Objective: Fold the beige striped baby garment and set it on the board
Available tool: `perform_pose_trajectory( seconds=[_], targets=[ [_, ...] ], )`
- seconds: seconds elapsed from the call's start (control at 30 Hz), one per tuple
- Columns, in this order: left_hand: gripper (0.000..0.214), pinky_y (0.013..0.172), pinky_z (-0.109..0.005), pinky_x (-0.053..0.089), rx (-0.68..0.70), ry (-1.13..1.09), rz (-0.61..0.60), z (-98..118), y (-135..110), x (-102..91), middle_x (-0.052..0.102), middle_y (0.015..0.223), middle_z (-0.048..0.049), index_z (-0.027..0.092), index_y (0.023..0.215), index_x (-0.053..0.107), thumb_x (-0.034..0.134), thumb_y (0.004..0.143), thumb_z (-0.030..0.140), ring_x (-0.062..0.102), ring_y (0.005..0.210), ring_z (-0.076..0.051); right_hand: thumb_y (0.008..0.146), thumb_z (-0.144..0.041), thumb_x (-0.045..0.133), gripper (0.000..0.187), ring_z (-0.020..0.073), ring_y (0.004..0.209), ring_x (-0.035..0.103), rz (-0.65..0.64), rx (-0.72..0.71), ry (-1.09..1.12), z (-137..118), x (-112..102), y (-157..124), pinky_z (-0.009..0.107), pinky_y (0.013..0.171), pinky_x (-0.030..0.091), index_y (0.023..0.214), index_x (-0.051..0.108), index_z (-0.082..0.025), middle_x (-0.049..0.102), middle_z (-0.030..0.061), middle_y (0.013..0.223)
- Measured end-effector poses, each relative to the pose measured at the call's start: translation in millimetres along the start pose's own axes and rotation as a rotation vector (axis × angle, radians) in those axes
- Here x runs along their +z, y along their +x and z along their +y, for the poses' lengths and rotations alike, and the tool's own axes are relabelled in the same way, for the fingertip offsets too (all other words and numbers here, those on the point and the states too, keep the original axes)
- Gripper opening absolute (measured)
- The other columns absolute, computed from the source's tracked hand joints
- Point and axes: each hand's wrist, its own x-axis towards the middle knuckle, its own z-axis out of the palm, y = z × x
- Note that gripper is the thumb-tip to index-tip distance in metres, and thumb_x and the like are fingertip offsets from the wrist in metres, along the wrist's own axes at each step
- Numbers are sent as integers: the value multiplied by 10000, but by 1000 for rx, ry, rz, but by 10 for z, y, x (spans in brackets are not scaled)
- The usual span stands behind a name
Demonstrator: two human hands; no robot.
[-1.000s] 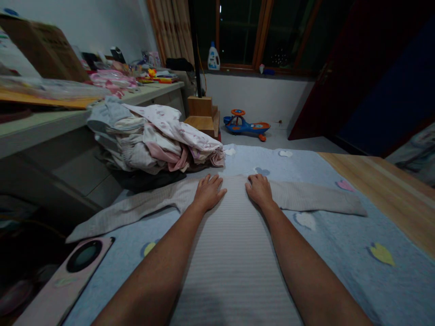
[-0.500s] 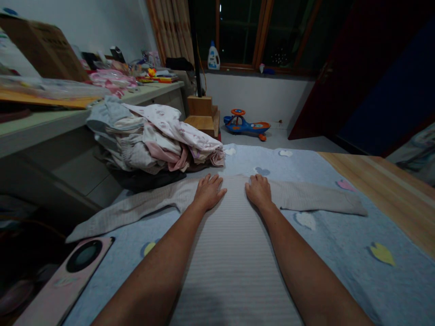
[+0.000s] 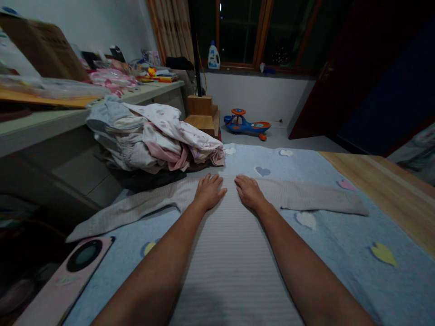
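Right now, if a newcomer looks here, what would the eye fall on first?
Probably the striped garment, spread in the middle, with the left hand and right hand resting on its upper part. A heap of clothes lies to the left, beside the desk. Farther back, a blue-and-orange ride-on toy stands on the floor.

Dim light, pale walls (image 3: 288, 99), wood-framed window (image 3: 239, 31), beige curtain (image 3: 176, 27), grey floor (image 3: 282, 137), long desk (image 3: 152, 90), apparently dark-red door (image 3: 331, 90) in shadow
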Motion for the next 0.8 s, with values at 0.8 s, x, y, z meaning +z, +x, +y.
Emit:
perform_pose_trajectory(
  seconds=[0.8],
  targets=[
    [496, 1165, -489, 288, -13, -23, 26, -20, 23, 33, 476, 1526, -103, 170, 1431, 465, 447, 971, 356, 347, 1444, -321, 983, -198, 415, 507, 232, 1488, 273, -3, -21, -3, -105, 20, 54, 469, 1215, 152, 1486, 420, -135, 354, 130, 1593]
  ],
)
